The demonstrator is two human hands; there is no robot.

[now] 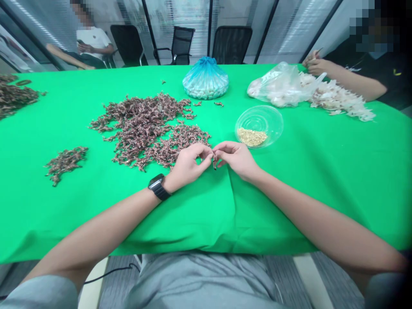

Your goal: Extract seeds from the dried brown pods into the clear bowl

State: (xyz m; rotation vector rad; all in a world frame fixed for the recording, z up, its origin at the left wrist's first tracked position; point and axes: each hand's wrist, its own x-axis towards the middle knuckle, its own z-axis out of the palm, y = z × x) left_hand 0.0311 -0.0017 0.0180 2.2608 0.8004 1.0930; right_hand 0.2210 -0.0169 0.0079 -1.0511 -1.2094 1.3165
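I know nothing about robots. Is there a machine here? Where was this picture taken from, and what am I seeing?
There's no machine: these are a person's two bare hands. The single picture comes from a camera worn on that person's head, looking forward and down, so the arms reach in from below.

The left hand and right hand meet at the fingertips, pinching a small brown piece. On the green cloth lie a large pile of similar pieces, a smaller pile, a clear dish with golden bits, and a blue bag. At the far right, a co-worker's hands are beside a pale heap.
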